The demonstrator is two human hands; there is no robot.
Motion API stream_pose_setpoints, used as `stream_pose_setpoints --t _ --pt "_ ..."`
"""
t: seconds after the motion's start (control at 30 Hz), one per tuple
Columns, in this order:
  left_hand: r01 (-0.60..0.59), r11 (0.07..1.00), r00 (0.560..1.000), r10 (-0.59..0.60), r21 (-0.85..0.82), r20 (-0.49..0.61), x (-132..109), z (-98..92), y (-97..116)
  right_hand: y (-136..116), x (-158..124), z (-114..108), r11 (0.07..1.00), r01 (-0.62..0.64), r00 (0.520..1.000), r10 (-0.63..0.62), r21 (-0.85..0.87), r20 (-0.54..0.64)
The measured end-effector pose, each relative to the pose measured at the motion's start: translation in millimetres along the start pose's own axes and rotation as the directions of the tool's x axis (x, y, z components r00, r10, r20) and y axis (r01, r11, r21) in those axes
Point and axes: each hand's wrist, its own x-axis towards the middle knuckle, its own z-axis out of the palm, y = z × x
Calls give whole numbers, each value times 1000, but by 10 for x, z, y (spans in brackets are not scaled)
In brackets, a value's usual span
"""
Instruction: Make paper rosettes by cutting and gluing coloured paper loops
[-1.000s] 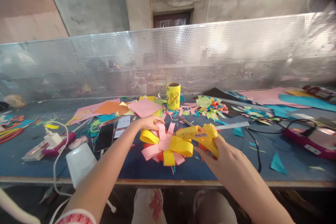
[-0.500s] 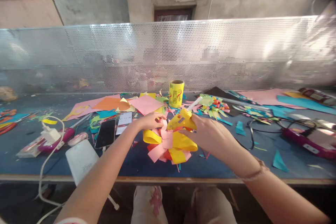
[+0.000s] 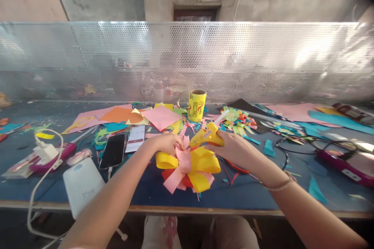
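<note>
A paper flower of looped yellow, pink and orange strips (image 3: 188,167) lies on the blue table (image 3: 146,184) near its front edge. My left hand (image 3: 165,142) pinches a pink strip at the flower's top left, fingers closed on it. My right hand (image 3: 232,148) grips a yellow glue gun (image 3: 206,135), whose nozzle points down and left into the flower's middle. A clear glue stick juts from the gun's back towards the far right.
A yellow tape roll (image 3: 196,106) stands behind the flower. Pink and orange sheets (image 3: 128,116) and paper scraps cover the far table. A phone (image 3: 112,151), a white box (image 3: 82,184) and a charger cable lie left. Black cables and a pink tool (image 3: 344,161) lie right. A perforated metal screen (image 3: 187,62) closes the back.
My right hand swung the glue gun from right of the flower to above it, nozzle turned down into the loops. My left hand stayed on the pink strip.
</note>
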Motion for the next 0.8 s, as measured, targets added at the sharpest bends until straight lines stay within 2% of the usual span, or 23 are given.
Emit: stream_pose_setpoints --t 0.1,0.17,0.43,0.53,0.7,0.8 --pt "70 988 996 -61 -138 65 -33 -25 -4 42 21 42 999 0 1000 0 33 3" --pt "83 974 996 -73 -211 54 -52 -49 -4 67 37 78 999 -13 1000 13 43 10" --pt "60 960 998 -66 -275 -10 -104 -112 36 1 64 124 1000 11 998 -12 25 66" --pt "100 943 991 -121 -317 -48 -111 -110 28 -139 32 75 998 36 999 -34 -60 40" --pt "99 916 988 -138 -388 -73 -86 -55 -28 -397 -10 42 949 89 988 -122 -301 -93" --pt "88 912 989 -126 -401 -71 -74 -30 -58 -505 -3 40 910 153 979 -194 -386 -68"
